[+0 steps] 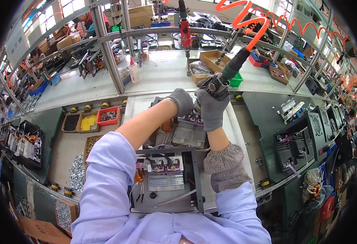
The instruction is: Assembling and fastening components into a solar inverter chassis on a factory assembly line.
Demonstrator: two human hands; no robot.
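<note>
My right hand, in a grey glove, is wrapped round a pneumatic screwdriver that hangs from an orange coiled hose. The tool leans, with its lower end close to my left hand. That hand is gloved too, its fingers curled near the tool's tip; what they hold, if anything, is hidden. Beneath both hands lies a circuit assembly with a ribbed silver heat sink. Nearer to me, a black metal case holds a similar board with a heat sink, a copper coil and loose wires.
Left of the work surface are a red bin of small parts, cardboard trays and a heap of screws. A red screwdriver hangs ahead, near a white bottle. Other cased units stand at left and right.
</note>
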